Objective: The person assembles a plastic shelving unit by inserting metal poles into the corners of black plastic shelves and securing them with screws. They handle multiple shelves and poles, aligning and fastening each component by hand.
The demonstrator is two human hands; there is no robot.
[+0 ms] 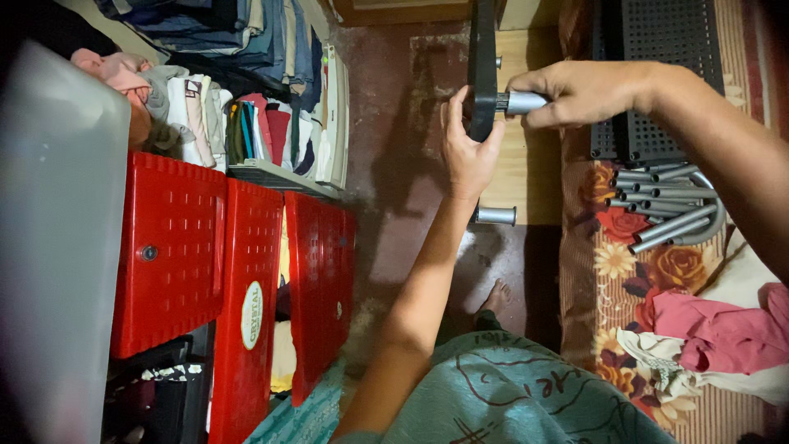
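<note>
A black perforated shelf panel (482,49) stands on edge in the upper middle. My left hand (467,144) grips its lower edge from below. My right hand (575,90) pinches a short grey metal tube (524,102) that sticks out of the panel's side. Another grey tube (496,215) pokes out of the panel lower down.
A pile of grey tubes (670,210) lies on a flowered mat (612,271), beside more black panels (657,49) and crumpled pink cloth (723,329). Red plastic drawers (238,271) and a rack of folded clothes (246,123) fill the left. My bare foot (496,298) rests on the dark floor.
</note>
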